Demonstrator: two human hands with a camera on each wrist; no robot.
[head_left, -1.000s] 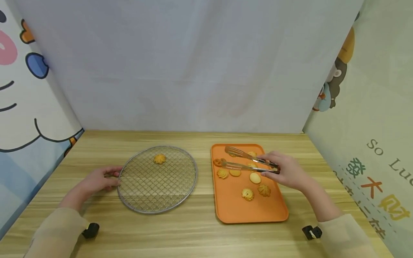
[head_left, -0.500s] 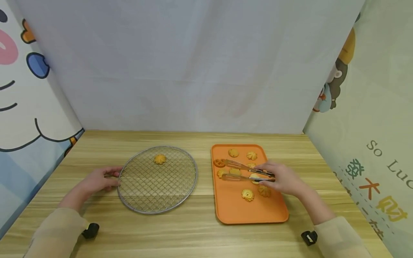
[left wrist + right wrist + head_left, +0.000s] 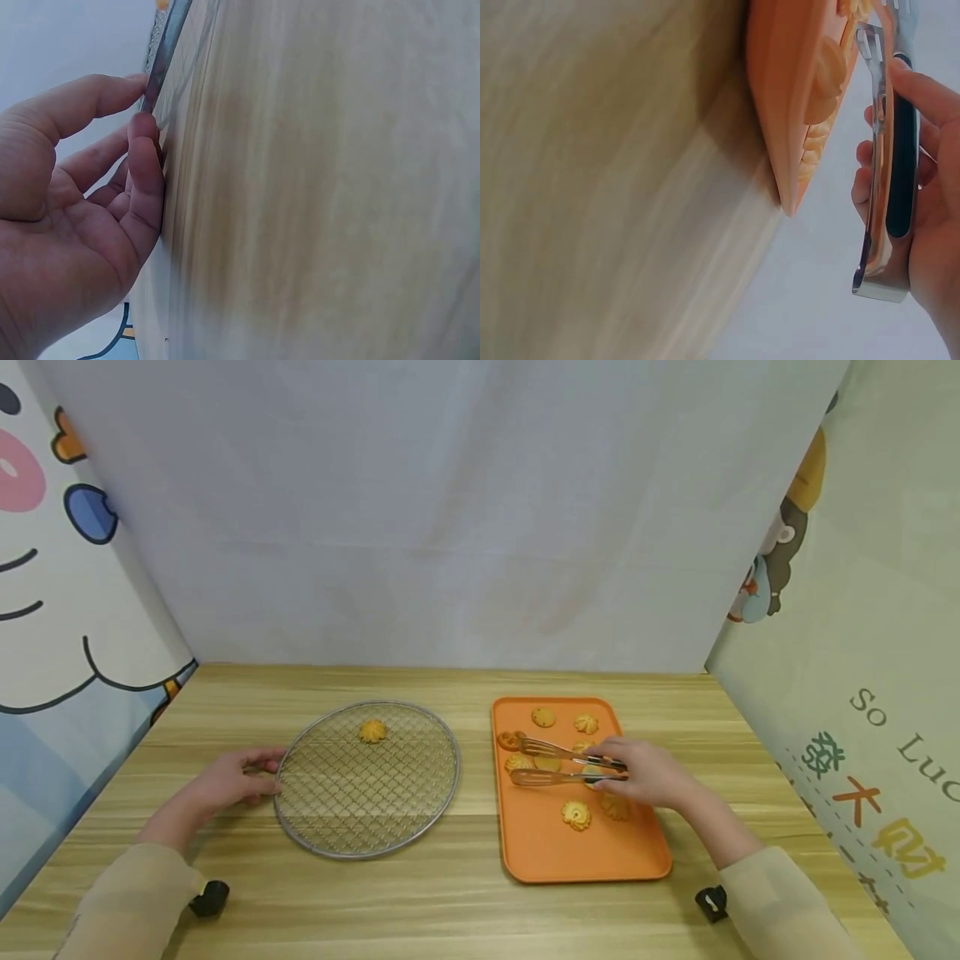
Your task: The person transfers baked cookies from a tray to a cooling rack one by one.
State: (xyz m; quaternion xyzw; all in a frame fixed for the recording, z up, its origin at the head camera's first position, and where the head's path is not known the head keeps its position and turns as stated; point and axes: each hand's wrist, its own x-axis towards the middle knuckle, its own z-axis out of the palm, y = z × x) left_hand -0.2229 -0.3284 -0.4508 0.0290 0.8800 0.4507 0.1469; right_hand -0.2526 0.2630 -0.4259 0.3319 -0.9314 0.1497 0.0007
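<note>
Over tray (image 3: 570, 858), right grip (image 3: 643, 774) curled round tongs (image 3: 902, 165), left grip (image 3: 231, 779) pinching rack (image 3: 367, 781) — cookie (image 3: 582, 747) half-hidden

Between the mesh rack (image 3: 367, 810) and the orange tray (image 3: 577, 857), a bare lane of tabletop (image 3: 476, 827) is left from front to back. The rack's left rim is blocked by the left hand (image 3: 232, 779); its front and right edges can be reached freely. On the mesh, one cookie (image 3: 372, 732) is met near the far rim. The tray's right middle is obstructed by the right hand (image 3: 641, 772), and its centre is crossed by the tongs (image 3: 551, 777). Behind, passage is closed by a pale cloth (image 3: 450, 527).
</note>
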